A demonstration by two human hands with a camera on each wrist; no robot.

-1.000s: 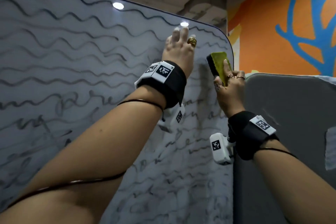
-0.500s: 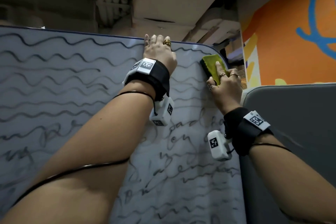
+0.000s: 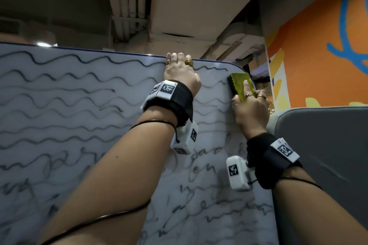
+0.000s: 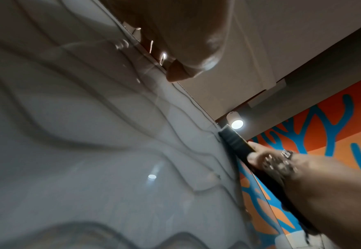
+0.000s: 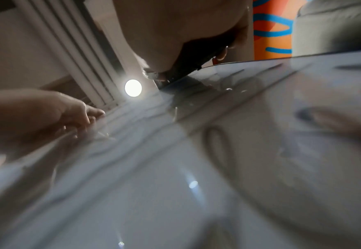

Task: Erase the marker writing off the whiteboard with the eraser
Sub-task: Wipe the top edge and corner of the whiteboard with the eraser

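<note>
The whiteboard (image 3: 79, 115) stands upright, covered with black wavy marker lines above and scribbled writing lower down. My left hand (image 3: 179, 73) is at its top edge with the fingers hooked over the rim. In the left wrist view the thumb (image 4: 186, 50) lies on the front face. My right hand (image 3: 249, 109) grips the eraser (image 3: 238, 81), yellow-green on top with a black felt base, and presses it flat on the board near the upper right corner. The eraser's black side (image 4: 232, 141) meets the board's surface. The felt face is hidden.
A grey padded panel (image 3: 328, 155) stands directly right of the board's edge. Behind it is an orange wall (image 3: 308, 65) with blue painted shapes. Ceiling ducts (image 3: 129, 6) and a round lamp (image 4: 237, 123) are overhead.
My left hand slid up from lying flat on the board and now hooks over the top edge. The right hand carried the eraser up to the upper right corner. My view tilted upward.
</note>
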